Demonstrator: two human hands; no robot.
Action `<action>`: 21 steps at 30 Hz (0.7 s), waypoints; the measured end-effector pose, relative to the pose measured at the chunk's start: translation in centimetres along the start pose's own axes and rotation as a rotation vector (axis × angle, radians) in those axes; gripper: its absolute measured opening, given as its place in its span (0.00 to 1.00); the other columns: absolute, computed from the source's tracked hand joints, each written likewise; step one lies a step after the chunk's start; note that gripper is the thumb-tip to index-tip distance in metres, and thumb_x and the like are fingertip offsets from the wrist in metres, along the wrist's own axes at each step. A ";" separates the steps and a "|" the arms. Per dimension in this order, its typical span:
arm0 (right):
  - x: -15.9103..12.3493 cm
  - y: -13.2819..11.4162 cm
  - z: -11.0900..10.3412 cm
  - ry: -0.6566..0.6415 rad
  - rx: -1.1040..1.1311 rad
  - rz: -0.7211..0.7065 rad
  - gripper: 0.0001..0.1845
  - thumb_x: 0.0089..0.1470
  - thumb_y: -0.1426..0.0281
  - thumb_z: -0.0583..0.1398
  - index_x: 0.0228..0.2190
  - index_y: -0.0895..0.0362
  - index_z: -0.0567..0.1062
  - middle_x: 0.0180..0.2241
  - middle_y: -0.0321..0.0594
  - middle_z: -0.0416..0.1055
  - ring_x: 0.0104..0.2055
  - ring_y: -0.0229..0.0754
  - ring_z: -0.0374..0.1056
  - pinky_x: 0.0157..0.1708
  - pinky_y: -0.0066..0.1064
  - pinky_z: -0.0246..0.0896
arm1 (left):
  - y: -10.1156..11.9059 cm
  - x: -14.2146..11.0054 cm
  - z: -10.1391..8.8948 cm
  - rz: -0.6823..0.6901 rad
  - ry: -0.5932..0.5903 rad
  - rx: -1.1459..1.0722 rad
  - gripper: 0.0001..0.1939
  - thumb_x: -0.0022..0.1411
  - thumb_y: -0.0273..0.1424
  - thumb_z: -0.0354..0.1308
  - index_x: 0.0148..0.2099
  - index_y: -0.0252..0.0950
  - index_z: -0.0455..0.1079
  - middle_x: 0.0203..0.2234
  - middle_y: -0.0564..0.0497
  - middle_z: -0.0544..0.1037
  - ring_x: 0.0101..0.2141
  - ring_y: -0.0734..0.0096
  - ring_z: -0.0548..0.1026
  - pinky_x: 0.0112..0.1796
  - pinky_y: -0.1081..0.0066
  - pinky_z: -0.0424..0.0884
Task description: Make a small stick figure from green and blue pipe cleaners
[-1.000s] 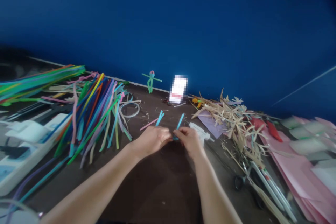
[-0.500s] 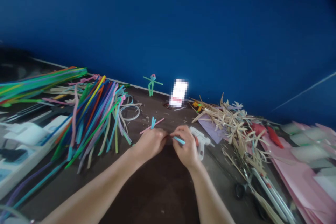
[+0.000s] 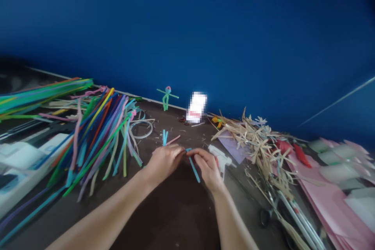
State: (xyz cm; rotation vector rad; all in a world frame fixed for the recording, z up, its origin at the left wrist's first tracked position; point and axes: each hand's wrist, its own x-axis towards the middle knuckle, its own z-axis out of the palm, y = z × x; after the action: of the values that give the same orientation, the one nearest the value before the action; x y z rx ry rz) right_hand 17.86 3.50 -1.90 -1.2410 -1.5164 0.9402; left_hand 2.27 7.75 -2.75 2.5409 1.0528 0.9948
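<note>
My left hand [image 3: 167, 159] and my right hand [image 3: 207, 167] meet fingertip to fingertip above the dark table. Both pinch a light blue pipe cleaner [image 3: 194, 169] between them; its free end hangs down beside my right palm. Short blue ends [image 3: 165, 138] stick up behind my left hand, and I cannot tell whether they belong to the same piece. A pink pipe cleaner [image 3: 175, 140] lies just past my left knuckles. Close to the right hand rests a white glue gun [image 3: 221, 157], partly hidden by it. A small green pipe cleaner figure [image 3: 166, 97] stands upright at the back.
Many coloured pipe cleaners [image 3: 96, 136] spread over the left side, beside a white power strip [image 3: 43, 160]. A bright, blurred-out screen [image 3: 197, 107] leans by the blue wall [image 3: 187, 31]. Dried straw-like strips [image 3: 249, 136], scissors [image 3: 266, 215] and pink sheets [image 3: 316, 199] lie on the right.
The blue pipe cleaner has turned from pointing along my right fingers to hanging downward, and more of it shows. The view has shifted slightly; both hands stay together.
</note>
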 end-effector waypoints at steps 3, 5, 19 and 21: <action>0.1 0.5 0.2 0.039 -0.038 0.005 0.04 0.46 0.72 0.55 0.28 0.57 0.70 0.26 0.36 0.68 0.28 0.38 0.63 0.30 0.28 0.58 | 0.1 0.0 -0.1 0.008 0.007 -0.021 0.12 0.60 0.30 0.45 0.34 0.35 0.69 0.24 0.50 0.73 0.29 0.73 0.73 0.30 0.75 0.67; 0.2 0.9 0.2 0.071 -0.058 -0.006 0.03 0.44 0.73 0.56 0.27 0.57 0.68 0.24 0.35 0.66 0.27 0.36 0.62 0.28 0.27 0.57 | 0.1 0.0 -0.2 -0.003 0.016 -0.040 0.12 0.60 0.31 0.44 0.34 0.35 0.69 0.25 0.50 0.74 0.29 0.73 0.72 0.31 0.75 0.66; 0.3 0.6 -0.1 0.247 -0.326 -0.118 0.05 0.40 0.77 0.56 0.24 0.56 0.69 0.26 0.35 0.65 0.29 0.37 0.60 0.30 0.27 0.55 | -0.3 0.4 -0.5 0.058 -0.114 -0.191 0.13 0.60 0.33 0.45 0.36 0.36 0.70 0.25 0.52 0.74 0.27 0.75 0.72 0.30 0.76 0.66; 0.3 0.9 0.1 0.285 -0.297 -0.097 0.07 0.41 0.76 0.56 0.28 0.56 0.69 0.25 0.35 0.65 0.28 0.37 0.61 0.30 0.27 0.56 | -0.5 0.3 -0.5 0.085 -0.106 -0.153 0.13 0.60 0.33 0.45 0.37 0.36 0.70 0.26 0.52 0.74 0.28 0.74 0.72 0.31 0.75 0.66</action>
State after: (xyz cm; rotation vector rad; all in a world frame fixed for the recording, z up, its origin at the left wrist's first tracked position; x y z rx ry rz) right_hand 18.02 3.98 -2.67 -1.4280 -1.5056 0.4608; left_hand 1.88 8.30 -2.42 2.5004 0.8139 0.9130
